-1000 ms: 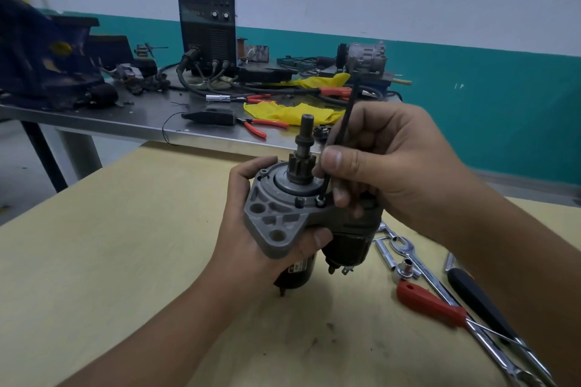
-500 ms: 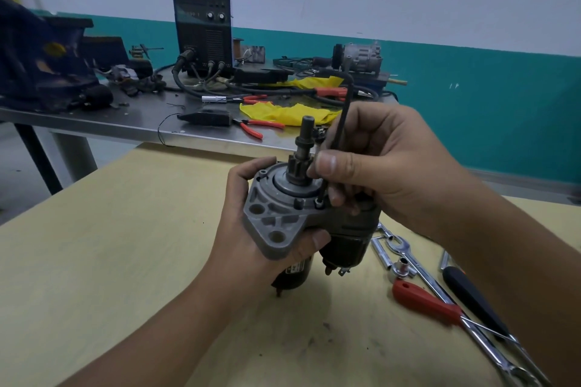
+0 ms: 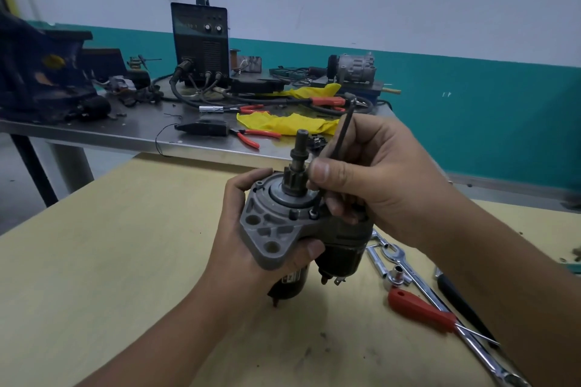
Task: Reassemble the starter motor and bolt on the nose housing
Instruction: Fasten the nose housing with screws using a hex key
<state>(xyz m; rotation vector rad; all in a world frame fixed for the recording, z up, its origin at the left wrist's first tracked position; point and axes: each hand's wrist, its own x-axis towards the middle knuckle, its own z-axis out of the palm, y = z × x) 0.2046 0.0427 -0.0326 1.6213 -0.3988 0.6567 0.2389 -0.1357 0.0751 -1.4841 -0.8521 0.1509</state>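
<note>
Table [image 3: 110, 261], yellow-topped, carried the work; a grey metal bench [image 3: 125, 132] stood beyond it at the far side.

Starter motor [image 3: 339, 248] was held upright above the table, near centre, pinion shaft [image 3: 298, 163] pointing up. Nose housing [image 3: 270, 229] sat seated on the motor body, so the main reassembly looked done.

Left hand [image 3: 248, 248] was wrapped around the housing from the left, thumb on its near edge, fingers curled behind. Right hand [image 3: 377, 173] pinched a hex key [image 3: 341, 132] between thumb and fingers, long arm standing nearly upright, tip down in a bolt [image 3: 312, 214] on the housing flange.

Judgement: bolting stage, late in the task. A second bolt [image 3: 293, 214] sat just left of the driven one and appeared in place. Whether either was tight could not be told. A hole [image 3: 258, 183] at the far left of the flange looked empty; unclear if it takes a bolt.

Hidden or unclear: the right side of the flange lay behind the right hand, so any bolts there were unseen. The motor's lower end was in shadow. The key's tip in the bolt head was too small to confirm as engaged. Loose wrenches [image 3: 393, 258] and a red-handled screwdriver [image 3: 418, 308] lay on the table to the right, partly cut off by the right forearm.
</note>
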